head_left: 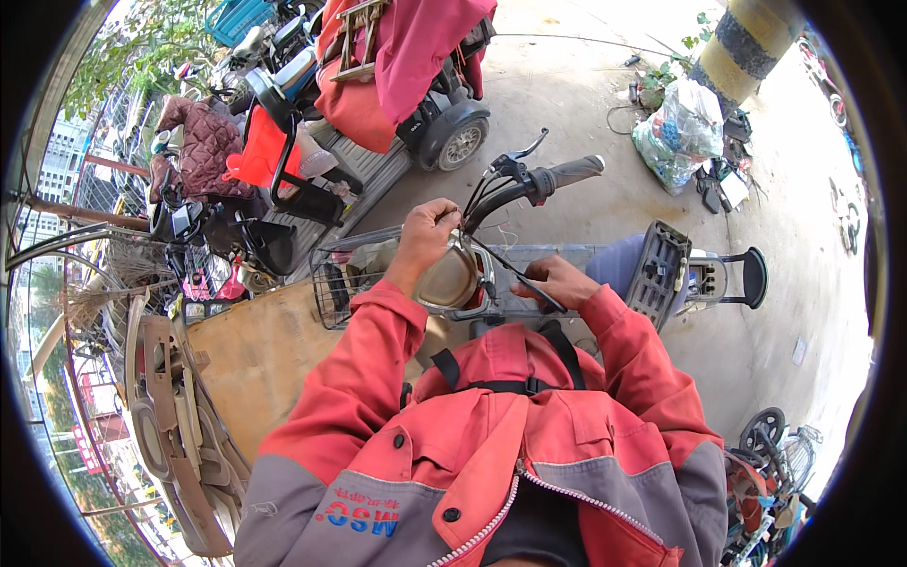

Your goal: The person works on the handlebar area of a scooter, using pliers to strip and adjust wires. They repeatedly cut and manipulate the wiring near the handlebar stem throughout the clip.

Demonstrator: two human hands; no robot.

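Note:
An electric scooter stands across in front of me. Its handlebar (pixel 491 200) has a dark grip (pixel 571 174) and a brake lever (pixel 531 145) at the far end. My left hand (pixel 425 243) is closed in a pinch beside the handlebar's cables, above the round headlight (pixel 448 281); what lies between its fingertips is too small to tell. A black cable (pixel 510 267) runs from the handlebar area to my right hand (pixel 559 281), whose fingers are closed on it. The cable's lower end sticks out below those fingers. A wire basket (pixel 333 295) sits left of the headlight.
The scooter's rear part (pixel 658 274) is at right. A three-wheeled vehicle (pixel 461 142) with red cloth stands behind, left. Back right, a clear bag (pixel 678 137) of scraps leans near a striped post (pixel 746 52). A brown board (pixel 260 354) and plastic panels (pixel 165 425) lie left.

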